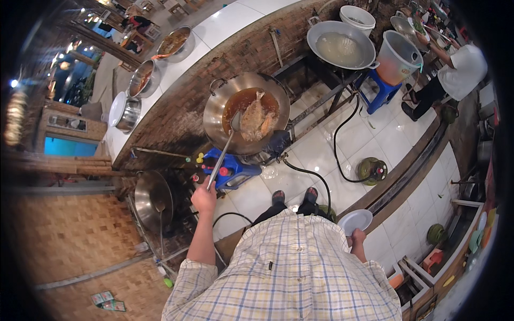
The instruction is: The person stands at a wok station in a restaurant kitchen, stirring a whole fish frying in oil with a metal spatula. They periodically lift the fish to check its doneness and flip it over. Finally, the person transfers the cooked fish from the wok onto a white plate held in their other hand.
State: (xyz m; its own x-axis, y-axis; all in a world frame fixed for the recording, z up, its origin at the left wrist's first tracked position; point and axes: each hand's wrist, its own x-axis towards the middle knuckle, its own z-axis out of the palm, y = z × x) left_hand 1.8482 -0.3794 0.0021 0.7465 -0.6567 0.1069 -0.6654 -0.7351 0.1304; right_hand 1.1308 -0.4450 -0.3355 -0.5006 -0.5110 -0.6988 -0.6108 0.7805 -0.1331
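Note:
My left hand grips the handle of a long metal wok spatula. Its blade dips into the brown oil of a large steel wok on a burner in front of me. Frying in that oil is a whole fish, with a smaller orange-brown piece beside it. Low at my right side, my right hand holds a white oval plate by its edge. No food shows on the plate.
A blue plastic stool with bottles stands left of the burner. Gas hoses cross the tiled floor near a green gas cylinder. Another wok sits at left. Steel bowls line the counter. A person works at far right.

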